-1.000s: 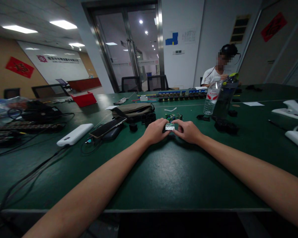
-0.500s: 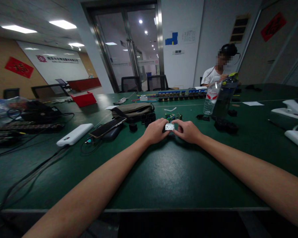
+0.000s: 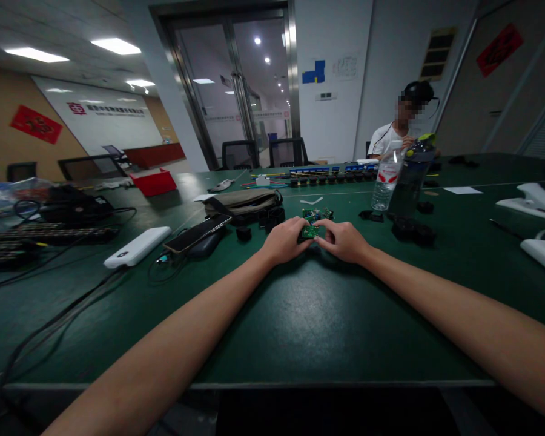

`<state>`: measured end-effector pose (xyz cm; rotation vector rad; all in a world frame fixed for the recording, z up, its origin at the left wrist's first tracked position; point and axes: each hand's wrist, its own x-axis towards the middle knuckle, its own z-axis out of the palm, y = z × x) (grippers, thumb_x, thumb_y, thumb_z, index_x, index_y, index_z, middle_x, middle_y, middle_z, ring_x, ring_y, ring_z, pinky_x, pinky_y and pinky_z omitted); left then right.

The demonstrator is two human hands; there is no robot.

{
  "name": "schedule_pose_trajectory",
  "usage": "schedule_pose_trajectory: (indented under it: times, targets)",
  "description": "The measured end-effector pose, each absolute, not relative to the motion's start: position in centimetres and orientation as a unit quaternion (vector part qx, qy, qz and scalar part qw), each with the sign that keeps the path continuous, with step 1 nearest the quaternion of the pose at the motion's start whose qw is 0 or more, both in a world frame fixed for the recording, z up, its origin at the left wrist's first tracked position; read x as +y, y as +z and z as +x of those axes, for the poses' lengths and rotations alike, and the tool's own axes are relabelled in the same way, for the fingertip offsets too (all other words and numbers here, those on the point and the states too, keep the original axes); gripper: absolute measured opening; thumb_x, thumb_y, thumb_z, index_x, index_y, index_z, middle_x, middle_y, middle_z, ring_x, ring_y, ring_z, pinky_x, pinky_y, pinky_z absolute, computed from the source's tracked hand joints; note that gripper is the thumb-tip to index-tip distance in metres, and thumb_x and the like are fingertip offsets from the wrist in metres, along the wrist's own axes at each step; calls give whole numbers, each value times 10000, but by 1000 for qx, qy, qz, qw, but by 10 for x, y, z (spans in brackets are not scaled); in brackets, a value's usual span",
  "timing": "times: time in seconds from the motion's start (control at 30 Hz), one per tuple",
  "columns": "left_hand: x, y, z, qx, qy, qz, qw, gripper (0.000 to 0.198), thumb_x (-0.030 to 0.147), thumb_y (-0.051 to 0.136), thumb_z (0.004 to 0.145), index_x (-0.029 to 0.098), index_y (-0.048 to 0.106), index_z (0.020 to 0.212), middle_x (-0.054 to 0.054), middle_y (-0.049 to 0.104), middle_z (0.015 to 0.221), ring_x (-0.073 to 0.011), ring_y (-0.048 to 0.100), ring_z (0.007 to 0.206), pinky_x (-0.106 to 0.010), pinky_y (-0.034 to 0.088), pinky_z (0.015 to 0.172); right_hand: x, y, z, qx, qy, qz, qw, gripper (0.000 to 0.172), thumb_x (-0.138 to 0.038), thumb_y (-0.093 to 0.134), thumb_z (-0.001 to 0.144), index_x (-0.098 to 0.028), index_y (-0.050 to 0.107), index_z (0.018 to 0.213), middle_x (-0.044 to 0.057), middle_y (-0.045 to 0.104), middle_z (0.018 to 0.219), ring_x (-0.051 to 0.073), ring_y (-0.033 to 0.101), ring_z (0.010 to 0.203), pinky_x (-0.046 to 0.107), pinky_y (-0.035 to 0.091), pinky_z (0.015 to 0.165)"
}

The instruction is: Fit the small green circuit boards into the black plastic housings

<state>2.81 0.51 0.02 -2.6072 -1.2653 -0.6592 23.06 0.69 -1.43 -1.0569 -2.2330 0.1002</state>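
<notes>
- Head view: the board [image 3: 310, 232] shows a green face to the camera; half a second ago the same face glared pale, almost white.
- The left hand [image 3: 285, 240] and right hand [image 3: 345, 241] lie where they did, so the change looks like a small tilt of the board, done with the fingers rather than the arms.
- Left grip: thumb and fingers closed on the board's left edge.
- Right grip: thumb and forefinger pinched on its right edge, a gap showing inside their curl.
- The board is between the two hands, near the middle of the tabletop [image 3: 309, 321], seemingly raised a little over it; its underside is hidden.
- For the work, the tilt probably means the face is now easier to read, with the glare gone. Nothing seems fitted, parted or set down by it; the finer parts are too small to tell.
- Just beyond the board, the loose circuit parts [image 3: 327, 213] lie as before, apart from the right hand.
- The bag [image 3: 243, 201], phone [image 3: 200, 233] and bottle [image 3: 384, 188] have not shifted either.
</notes>
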Motion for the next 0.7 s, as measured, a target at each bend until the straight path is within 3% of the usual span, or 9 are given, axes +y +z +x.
schedule_pose_trajectory:
  times: [0.4,0.7]
  targets:
    - [4,0,29,-409,-242,-878,55,362,399,598,913,194,559,1208,-86,660,1170,-242,651,1058,-364,529,911,6,-12,230,-832,20,-444,332,291,-352,607,892,-152,686,1088,-2,640,613,153,570,556,251,343,594]
    - [7,-3,28,-402,-253,-880,21,295,435,581,923,185,598,1078,-78,670,1023,-228,646,947,-341,514,843,4,-9,230,-824,24,-464,323,314,-377,524,931,-170,708,1079,32,675,671,183,595,609,266,334,607]
